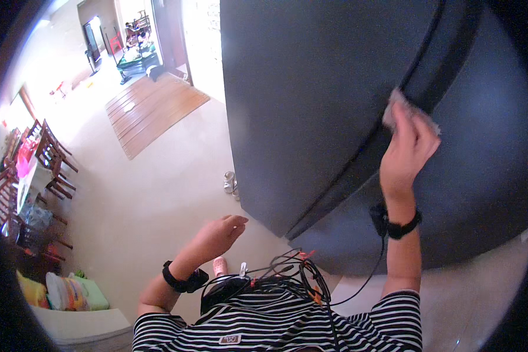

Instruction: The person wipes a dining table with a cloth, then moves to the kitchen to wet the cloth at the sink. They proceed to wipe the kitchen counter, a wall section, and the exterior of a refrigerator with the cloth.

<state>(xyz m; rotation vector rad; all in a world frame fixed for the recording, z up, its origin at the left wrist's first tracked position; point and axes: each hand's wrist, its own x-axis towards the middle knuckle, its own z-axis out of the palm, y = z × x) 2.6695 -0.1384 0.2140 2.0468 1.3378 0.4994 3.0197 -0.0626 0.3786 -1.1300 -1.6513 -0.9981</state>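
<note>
My right hand point(402, 154) is raised and grips a crumpled pale cloth or wad of tissue point(392, 105). It presses the wad at the long dark groove point(334, 189) that runs between two smooth panels of a tall dark grey appliance point(299, 88), which looks like a refrigerator. My left hand point(224, 233) hangs lower, in front of my body and apart from the appliance. Its fingers are loosely bent and nothing shows in them.
Black cables point(308, 273) hang in loops at my waist, and one runs to the right wrist strap. Sandals point(230, 182) lie beside the appliance. A slatted mat point(158, 112) covers part of the floor. Wooden chairs point(53, 145) surround a table at left. Bagged items point(75, 290) rest at lower left.
</note>
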